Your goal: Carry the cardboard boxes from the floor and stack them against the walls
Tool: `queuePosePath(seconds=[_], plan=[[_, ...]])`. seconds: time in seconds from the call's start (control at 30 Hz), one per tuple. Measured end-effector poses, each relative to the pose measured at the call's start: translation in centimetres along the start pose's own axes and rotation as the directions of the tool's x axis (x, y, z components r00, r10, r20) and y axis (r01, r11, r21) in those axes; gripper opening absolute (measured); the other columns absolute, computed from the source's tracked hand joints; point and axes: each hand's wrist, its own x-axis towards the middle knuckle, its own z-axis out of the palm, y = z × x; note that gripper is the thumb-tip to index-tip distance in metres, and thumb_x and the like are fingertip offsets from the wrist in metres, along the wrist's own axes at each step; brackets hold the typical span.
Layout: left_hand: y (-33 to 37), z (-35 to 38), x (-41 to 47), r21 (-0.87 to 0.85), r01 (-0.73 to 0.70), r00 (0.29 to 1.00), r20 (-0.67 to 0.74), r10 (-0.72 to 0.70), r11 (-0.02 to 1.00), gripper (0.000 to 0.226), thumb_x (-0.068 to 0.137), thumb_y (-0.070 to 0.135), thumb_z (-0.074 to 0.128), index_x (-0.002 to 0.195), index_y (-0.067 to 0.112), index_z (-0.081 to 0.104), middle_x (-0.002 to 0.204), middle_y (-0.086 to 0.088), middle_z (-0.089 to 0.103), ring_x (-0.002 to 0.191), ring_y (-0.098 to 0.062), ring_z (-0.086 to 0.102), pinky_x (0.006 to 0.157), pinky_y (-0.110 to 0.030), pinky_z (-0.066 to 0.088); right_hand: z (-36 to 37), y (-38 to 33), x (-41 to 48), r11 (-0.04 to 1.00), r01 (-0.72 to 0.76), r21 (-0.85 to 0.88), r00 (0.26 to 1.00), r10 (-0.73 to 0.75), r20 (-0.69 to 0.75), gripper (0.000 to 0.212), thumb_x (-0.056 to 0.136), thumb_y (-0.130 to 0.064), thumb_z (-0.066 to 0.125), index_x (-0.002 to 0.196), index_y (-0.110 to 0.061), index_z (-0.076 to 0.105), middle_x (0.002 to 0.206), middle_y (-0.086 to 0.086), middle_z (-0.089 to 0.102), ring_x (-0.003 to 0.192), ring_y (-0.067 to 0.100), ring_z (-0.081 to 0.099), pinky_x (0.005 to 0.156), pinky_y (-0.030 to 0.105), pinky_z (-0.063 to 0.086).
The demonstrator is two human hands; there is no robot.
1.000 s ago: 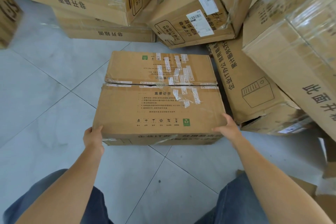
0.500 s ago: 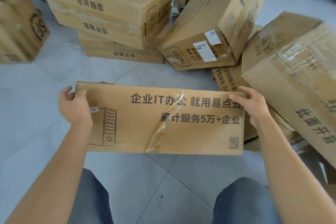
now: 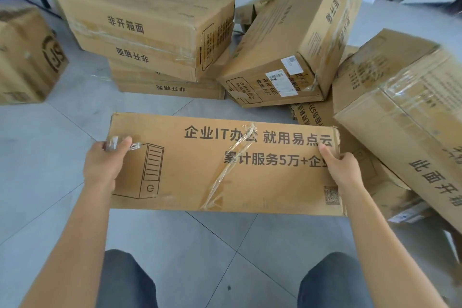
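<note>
I hold a flat cardboard box (image 3: pixel 225 165) off the floor in front of me, its printed side with a computer-tower drawing and loose clear tape facing me. My left hand (image 3: pixel 105 165) grips its left end, thumb on the front face. At the right end my right hand (image 3: pixel 342 167) grips the box the same way, thumb on the print. My fingers behind the box are hidden.
More cardboard boxes lie on the grey tiled floor: a stack of flat boxes (image 3: pixel 150 40) behind, a tilted box (image 3: pixel 287 52) leaning at centre right, a large taped box (image 3: pixel 410 117) at the right, a logo box (image 3: pixel 27 57) at the left. My legs (image 3: pixel 125 280) show below.
The box was lying flat on the floor a second ago. I tipped it up and lifted it, and my hands shifted from its near corners to its two ends.
</note>
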Motion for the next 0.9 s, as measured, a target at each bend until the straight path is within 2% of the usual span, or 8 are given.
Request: queuePosePath(seconds=[0.07, 0.17, 0.23, 0.37, 0.5, 0.57, 0.77, 0.9], plan=[[0.3, -0.2, -0.5, 0.001, 0.021, 1.0, -0.003, -0.021, 1.0, 0.045, 0.086, 0.04, 0.062, 0.117, 0.007, 0.057, 0.111, -0.007, 0.055, 0.105, -0.029, 0.051, 0.09, -0.039, 0.039, 0.5, 0.2, -0.2, 0.998, 0.013, -0.055, 0.998, -0.017, -0.058, 0.071, 0.084, -0.057, 0.053, 0.126, 0.0, 0.043, 0.114, 0.013, 0.053, 0.099, 0.028, 0.051, 0.08, 0.038, 0.044], [1.8, -0.9, -1.5, -0.024, 0.069, 0.997, 0.037, -0.068, 0.997, 0.033, 0.086, 0.036, 0.064, 0.108, 0.013, 0.057, 0.103, -0.003, 0.05, 0.096, -0.022, 0.044, 0.083, -0.033, 0.034, 0.4, -0.8, -0.9, 0.995, -0.04, -0.097, 0.996, 0.032, -0.083, 0.073, 0.083, -0.06, 0.051, 0.127, -0.001, 0.043, 0.126, 0.016, 0.051, 0.116, 0.035, 0.047, 0.094, 0.045, 0.043], [3.6, -2.1, -2.8, -0.02, 0.087, 0.994, 0.061, -0.086, 0.996, 0.027, 0.085, 0.035, 0.065, 0.101, 0.016, 0.056, 0.103, -0.001, 0.051, 0.096, -0.02, 0.044, 0.084, -0.032, 0.033, -0.9, -2.4, -2.0, 0.989, -0.064, -0.134, 0.995, 0.054, -0.078, 0.076, 0.081, -0.06, 0.052, 0.129, -0.001, 0.042, 0.129, 0.015, 0.049, 0.121, 0.035, 0.044, 0.097, 0.046, 0.041], [9.3, -6.1, -5.3, 0.032, 0.136, 0.987, 0.087, -0.138, 0.99, 0.024, 0.084, 0.031, 0.067, 0.1, 0.016, 0.056, 0.104, -0.002, 0.053, 0.098, -0.021, 0.045, 0.086, -0.032, 0.034, -5.5, -7.2, -4.6, 0.977, -0.101, -0.189, 0.995, 0.099, -0.021, 0.083, 0.076, -0.066, 0.054, 0.128, -0.003, 0.043, 0.126, 0.015, 0.051, 0.118, 0.035, 0.047, 0.098, 0.049, 0.042], [16.4, -11.5, -7.8, 0.113, 0.195, 0.973, 0.101, -0.207, 0.974, 0.04, 0.083, 0.031, 0.068, 0.113, 0.007, 0.058, 0.109, -0.005, 0.055, 0.111, -0.029, 0.051, 0.09, -0.036, 0.037, -10.3, -12.9, -8.3, 0.967, -0.13, -0.22, 0.989, 0.144, 0.046, 0.08, 0.076, -0.066, 0.054, 0.126, -0.004, 0.047, 0.124, 0.014, 0.054, 0.114, 0.035, 0.05, 0.096, 0.047, 0.044], [20.0, -14.5, -9.1, 0.142, 0.212, 0.968, 0.104, -0.228, 0.967, 0.042, 0.082, 0.033, 0.069, 0.113, 0.007, 0.057, 0.108, -0.006, 0.055, 0.109, -0.03, 0.051, 0.087, -0.037, 0.038, -12.7, -15.8, -10.6, 0.964, -0.137, -0.227, 0.984, 0.158, 0.08, 0.078, 0.076, -0.067, 0.052, 0.124, -0.006, 0.05, 0.121, 0.012, 0.056, 0.111, 0.033, 0.052, 0.093, 0.045, 0.046], [31.0, -23.1, -13.2, 0.161, 0.216, 0.968, 0.091, -0.232, 0.963, 0.054, 0.061, 0.044, 0.073, 0.1, 0.013, 0.055, 0.115, -0.01, 0.058, 0.115, -0.033, 0.051, 0.095, -0.04, 0.04, -19.7, -25.9, -16.6, 0.975, -0.055, -0.214, 0.98, 0.094, 0.176, 0.071, 0.078, -0.065, 0.051, 0.126, -0.013, 0.053, 0.121, 0.009, 0.057, 0.108, 0.03, 0.054, 0.091, 0.039, 0.045], [36.3, -28.0, -15.9, 0.175, 0.215, 0.971, 0.067, -0.23, 0.961, 0.07, 0.054, 0.047, 0.069, 0.109, 0.007, 0.053, 0.114, -0.013, 0.054, 0.117, -0.035, 0.049, 0.1, -0.044, 0.038, -23.3, -31.6, -20.0, 0.977, -0.002, -0.212, 0.974, 0.05, 0.222, 0.076, 0.072, -0.069, 0.052, 0.124, -0.013, 0.053, 0.118, 0.009, 0.058, 0.105, 0.03, 0.056, 0.093, 0.044, 0.047]])
